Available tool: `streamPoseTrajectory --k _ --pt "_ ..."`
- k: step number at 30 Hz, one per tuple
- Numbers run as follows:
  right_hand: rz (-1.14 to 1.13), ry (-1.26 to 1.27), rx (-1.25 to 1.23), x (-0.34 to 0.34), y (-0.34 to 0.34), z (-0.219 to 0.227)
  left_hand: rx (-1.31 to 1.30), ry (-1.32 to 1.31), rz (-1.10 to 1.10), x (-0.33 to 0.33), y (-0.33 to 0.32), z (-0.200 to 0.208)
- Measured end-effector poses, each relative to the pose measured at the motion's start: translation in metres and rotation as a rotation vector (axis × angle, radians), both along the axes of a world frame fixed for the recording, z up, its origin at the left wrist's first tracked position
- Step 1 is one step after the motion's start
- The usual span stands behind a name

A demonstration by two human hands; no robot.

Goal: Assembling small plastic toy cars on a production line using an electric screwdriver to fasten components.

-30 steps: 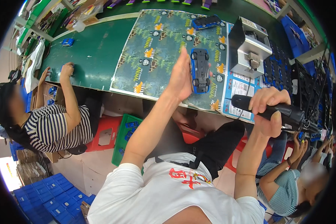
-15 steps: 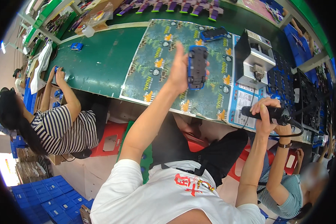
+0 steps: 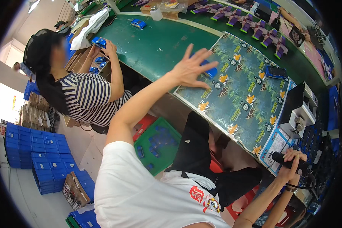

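Note:
My left hand (image 3: 192, 68) is stretched over the left edge of a patterned mat (image 3: 231, 110), its fingers spread wide. Just beyond the fingertips lies a blurred blue toy car (image 3: 209, 70), partly covered by the hand; whether they touch is unclear. At the right, my right hand (image 3: 289, 167) is wrapped round a black cylindrical electric screwdriver (image 3: 280, 157) with a cable. Another blue toy car (image 3: 276, 72) rests near the mat's far right corner, its dark underside showing.
A metal fixture (image 3: 300, 114) stands right of the mat. One co-worker (image 3: 83, 87) at the left handles a blue toy car (image 3: 98, 42); another's watched wrist (image 3: 291, 189) is close to my right hand. A green tray (image 3: 171, 154) with blue cars sits below the bench (image 3: 155, 49).
My left hand has moved left and opened, letting go of the toy car it held underside up. The view has swung left. My right hand keeps hold of the screwdriver.

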State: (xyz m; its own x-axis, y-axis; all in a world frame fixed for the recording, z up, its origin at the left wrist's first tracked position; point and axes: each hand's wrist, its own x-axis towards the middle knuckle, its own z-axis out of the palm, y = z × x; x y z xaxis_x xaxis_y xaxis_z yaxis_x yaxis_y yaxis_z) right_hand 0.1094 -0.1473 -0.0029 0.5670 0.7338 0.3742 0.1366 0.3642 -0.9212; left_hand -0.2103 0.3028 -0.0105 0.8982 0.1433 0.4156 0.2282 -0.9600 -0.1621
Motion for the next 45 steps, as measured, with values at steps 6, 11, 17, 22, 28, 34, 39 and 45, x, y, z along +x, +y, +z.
streamPoseTrajectory --k 6,11,17,22,28,34,39,45 --pt "-0.167 -0.049 0.164 -0.028 0.022 0.008 -0.248 -0.215 0.114 -0.023 -0.032 -0.036" --pt "-0.144 -0.055 0.191 -0.032 0.015 0.011 -0.373 -0.421 0.043 0.006 -0.066 -0.04" --pt "-0.197 -0.073 0.181 -0.04 -0.007 0.022 -0.219 -0.49 0.378 -0.001 0.01 -0.025" --pt "-0.437 -0.043 0.169 -0.032 -0.002 0.014 -0.427 0.143 0.43 -0.015 0.069 -0.009" --pt "-0.634 -0.1 0.092 -0.025 0.009 0.006 -0.496 0.319 0.29 0.015 0.062 0.035" --pt "-0.624 -0.089 0.147 -0.027 0.003 -0.003 -1.669 -0.14 -0.212 0.028 -0.046 0.027" --pt "-0.672 -0.089 0.195 -0.032 0.006 0.0 -2.44 -0.424 -0.732 0.045 -0.12 -0.039" --pt "-0.736 -0.076 0.219 -0.034 -0.005 -0.002 -2.545 -0.437 -0.837 0.064 -0.147 -0.059"
